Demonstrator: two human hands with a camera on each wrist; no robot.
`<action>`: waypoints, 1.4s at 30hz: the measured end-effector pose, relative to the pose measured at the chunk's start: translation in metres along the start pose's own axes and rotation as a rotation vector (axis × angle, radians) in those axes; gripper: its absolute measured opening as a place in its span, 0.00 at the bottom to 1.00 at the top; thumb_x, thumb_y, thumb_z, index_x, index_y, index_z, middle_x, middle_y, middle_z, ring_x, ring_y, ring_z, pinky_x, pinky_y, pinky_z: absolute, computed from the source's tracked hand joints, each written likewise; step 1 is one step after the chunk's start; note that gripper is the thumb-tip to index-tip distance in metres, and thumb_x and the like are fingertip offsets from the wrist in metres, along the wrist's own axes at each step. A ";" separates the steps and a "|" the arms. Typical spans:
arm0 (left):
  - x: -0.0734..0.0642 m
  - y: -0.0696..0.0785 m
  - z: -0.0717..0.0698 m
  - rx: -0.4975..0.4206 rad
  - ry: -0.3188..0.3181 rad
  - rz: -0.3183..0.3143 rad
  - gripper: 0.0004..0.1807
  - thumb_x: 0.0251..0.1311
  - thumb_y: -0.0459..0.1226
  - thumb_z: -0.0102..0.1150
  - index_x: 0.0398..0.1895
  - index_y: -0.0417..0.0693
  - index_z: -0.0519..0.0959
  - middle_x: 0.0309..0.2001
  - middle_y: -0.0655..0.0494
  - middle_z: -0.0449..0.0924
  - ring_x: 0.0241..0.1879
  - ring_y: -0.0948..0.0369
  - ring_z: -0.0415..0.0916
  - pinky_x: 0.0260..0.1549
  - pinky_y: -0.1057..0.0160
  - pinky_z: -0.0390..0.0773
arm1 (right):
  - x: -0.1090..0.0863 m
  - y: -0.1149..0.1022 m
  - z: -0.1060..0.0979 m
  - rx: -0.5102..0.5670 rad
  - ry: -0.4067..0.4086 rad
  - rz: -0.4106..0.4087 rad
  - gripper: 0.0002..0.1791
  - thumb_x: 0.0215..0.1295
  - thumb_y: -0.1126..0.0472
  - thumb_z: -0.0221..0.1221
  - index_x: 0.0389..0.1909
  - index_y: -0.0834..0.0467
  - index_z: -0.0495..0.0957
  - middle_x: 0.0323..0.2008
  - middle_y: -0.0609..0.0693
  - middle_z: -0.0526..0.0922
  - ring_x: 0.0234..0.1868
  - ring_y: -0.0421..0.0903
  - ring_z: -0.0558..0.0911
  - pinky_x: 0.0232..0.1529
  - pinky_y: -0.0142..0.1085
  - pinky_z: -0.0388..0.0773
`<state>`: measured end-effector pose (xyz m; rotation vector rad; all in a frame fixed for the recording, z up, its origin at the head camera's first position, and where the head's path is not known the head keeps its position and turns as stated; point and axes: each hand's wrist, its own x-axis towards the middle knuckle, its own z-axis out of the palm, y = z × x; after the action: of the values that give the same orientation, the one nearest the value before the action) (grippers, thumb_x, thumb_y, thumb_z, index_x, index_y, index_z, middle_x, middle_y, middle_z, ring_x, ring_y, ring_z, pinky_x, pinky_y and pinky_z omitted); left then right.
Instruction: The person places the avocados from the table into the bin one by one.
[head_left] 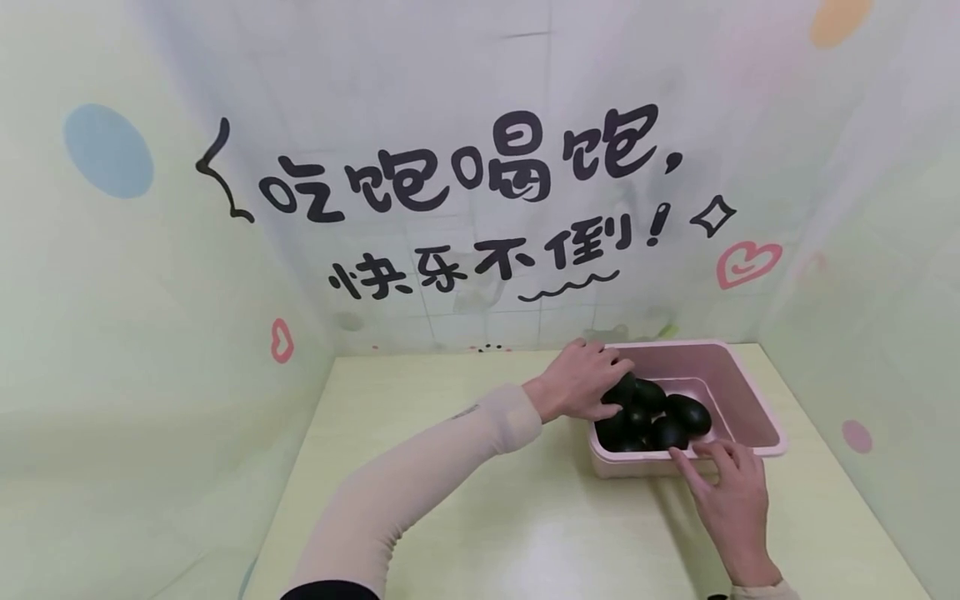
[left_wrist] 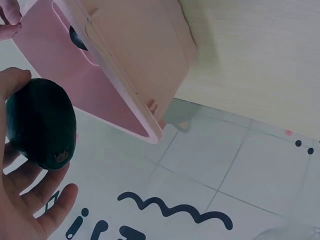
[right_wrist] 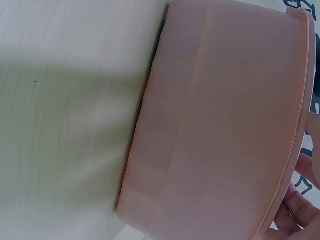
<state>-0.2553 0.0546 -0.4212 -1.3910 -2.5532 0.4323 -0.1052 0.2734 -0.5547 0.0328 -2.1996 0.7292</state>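
Note:
A pink plastic box [head_left: 742, 400] stands at the right of the table with several dark green avocados [head_left: 688, 414] grouped in its left half. Over the box's left side, my left hand [head_left: 577, 381] holds one dark avocado [left_wrist: 42, 122] between thumb and fingers; a small brown stem scar shows at its end. At the near long side, my right hand [head_left: 731, 492] grips the box's rim, thumb and fingertips at the edge. In the right wrist view the box's outer wall [right_wrist: 220, 115] fills the middle, and the right fingers [right_wrist: 295, 210] curl at its rim.
The pale wooden table [head_left: 465, 508] extends left and in front of the box. Behind it hangs a light backdrop [head_left: 450, 75] with large black lettering, and printed side panels stand left and right. My left forearm in a beige sleeve [head_left: 427, 475] crosses above the table.

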 end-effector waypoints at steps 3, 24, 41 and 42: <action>0.005 0.001 -0.002 0.013 -0.010 0.000 0.35 0.69 0.68 0.55 0.72 0.62 0.74 0.62 0.60 0.82 0.57 0.59 0.82 0.54 0.59 0.82 | 0.000 0.000 0.000 0.006 0.000 0.003 0.17 0.45 0.62 0.80 0.33 0.66 0.85 0.36 0.64 0.82 0.38 0.61 0.74 0.40 0.40 0.62; 0.029 0.015 -0.016 -0.015 0.008 -0.004 0.35 0.68 0.68 0.55 0.71 0.64 0.73 0.63 0.62 0.82 0.53 0.61 0.81 0.47 0.63 0.83 | 0.003 0.005 -0.001 -0.021 0.021 -0.058 0.44 0.70 0.25 0.55 0.33 0.67 0.86 0.36 0.64 0.82 0.38 0.64 0.74 0.40 0.39 0.63; 0.023 0.013 -0.012 -0.018 0.028 0.003 0.39 0.67 0.70 0.55 0.75 0.62 0.72 0.65 0.63 0.80 0.57 0.61 0.81 0.51 0.61 0.84 | 0.002 0.005 -0.003 -0.016 0.029 -0.034 0.46 0.68 0.22 0.54 0.31 0.67 0.85 0.34 0.65 0.83 0.38 0.64 0.75 0.41 0.40 0.63; 0.023 0.013 -0.012 -0.019 0.032 0.005 0.39 0.67 0.69 0.55 0.75 0.62 0.72 0.64 0.63 0.80 0.57 0.61 0.81 0.51 0.61 0.84 | 0.002 0.005 -0.003 -0.017 0.029 -0.032 0.46 0.67 0.22 0.54 0.31 0.67 0.85 0.34 0.65 0.83 0.38 0.64 0.75 0.41 0.39 0.63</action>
<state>-0.2538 0.0824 -0.4138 -1.3994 -2.5356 0.3854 -0.1056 0.2795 -0.5547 0.0488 -2.1729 0.6896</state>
